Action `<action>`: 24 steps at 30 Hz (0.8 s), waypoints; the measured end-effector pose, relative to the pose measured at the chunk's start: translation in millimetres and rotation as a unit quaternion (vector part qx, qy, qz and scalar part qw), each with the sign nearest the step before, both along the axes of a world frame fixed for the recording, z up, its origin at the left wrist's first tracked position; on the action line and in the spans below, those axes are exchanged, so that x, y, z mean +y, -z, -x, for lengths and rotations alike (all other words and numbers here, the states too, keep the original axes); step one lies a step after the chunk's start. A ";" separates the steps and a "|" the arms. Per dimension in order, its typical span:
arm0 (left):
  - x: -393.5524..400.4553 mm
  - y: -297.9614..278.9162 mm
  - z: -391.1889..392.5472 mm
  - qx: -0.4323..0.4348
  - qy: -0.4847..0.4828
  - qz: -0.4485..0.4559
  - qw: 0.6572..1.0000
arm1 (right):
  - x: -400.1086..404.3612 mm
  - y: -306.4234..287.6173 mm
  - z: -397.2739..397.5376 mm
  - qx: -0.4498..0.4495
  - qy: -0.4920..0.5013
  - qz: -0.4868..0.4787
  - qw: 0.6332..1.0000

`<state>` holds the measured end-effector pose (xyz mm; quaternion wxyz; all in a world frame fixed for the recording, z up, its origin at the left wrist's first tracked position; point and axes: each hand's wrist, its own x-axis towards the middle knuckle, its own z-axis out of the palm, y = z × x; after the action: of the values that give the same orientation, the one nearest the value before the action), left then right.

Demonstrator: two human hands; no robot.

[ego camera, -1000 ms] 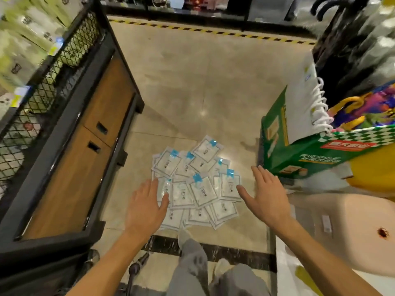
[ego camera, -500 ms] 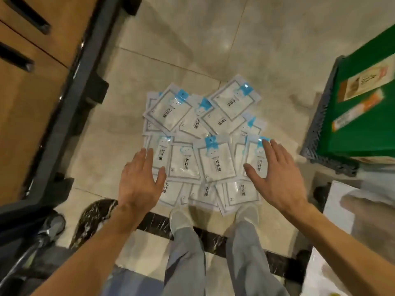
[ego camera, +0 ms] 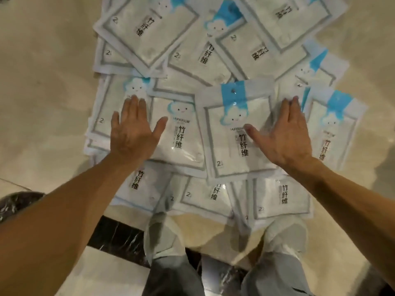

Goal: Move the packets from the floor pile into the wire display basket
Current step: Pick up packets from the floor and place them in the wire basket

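- Packets (ego camera: 222,86) fill most of the view now; half a second ago the pile sat smaller, with a wooden cabinet at the left and a green box at the right, both now out of frame.
- Left hand (ego camera: 133,133) and right hand (ego camera: 286,135) have dropped from above the pile to just over its near half, or touching it; contact cannot be told.
- Both hands are spread flat, fingers straight, thumbs angled inward, holding nothing.
- The packets are flat, glossy rectangular pouches, white with a grey border, a blue header strip, a cloud-face print and black characters; they overlap loosely at many angles.
- One packet (ego camera: 237,133) lies on top between the two hands, with a hang hole in its blue strip.
- The pile rests on a smooth beige tiled floor (ego camera: 47,67), which has a black marble band (ego camera: 115,238) at the near edge.
- Two pale shoes (ego camera: 162,236) stand at the pile's near edge.
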<state>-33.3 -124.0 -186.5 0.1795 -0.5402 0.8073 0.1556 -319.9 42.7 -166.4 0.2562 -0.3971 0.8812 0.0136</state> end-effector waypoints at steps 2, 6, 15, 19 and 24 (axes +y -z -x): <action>1.3 22.2 -0.3 0.020 -0.017 0.025 0.999 | 1.7 26.1 -3.5 0.004 0.014 0.027 1.000; 12.0 44.4 0.1 0.082 -0.035 0.081 0.993 | 12.9 52.4 -9.3 0.027 0.028 0.109 0.993; 5.1 38.1 2.3 0.206 -0.106 0.066 0.971 | 6.8 50.8 -4.5 -0.079 0.140 0.212 0.964; -4.9 11.3 13.8 0.158 -0.168 -0.006 0.973 | 2.0 33.5 -6.5 -0.083 0.173 0.218 0.957; 0.5 -17.4 10.3 0.262 -0.327 -0.141 0.897 | 1.3 0.7 -6.2 -0.231 0.251 0.222 0.913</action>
<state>-43.6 -123.5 -169.1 -0.0250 -0.6827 0.5725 0.4534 -313.7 44.0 -167.0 0.3530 -0.2018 0.8482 -0.3395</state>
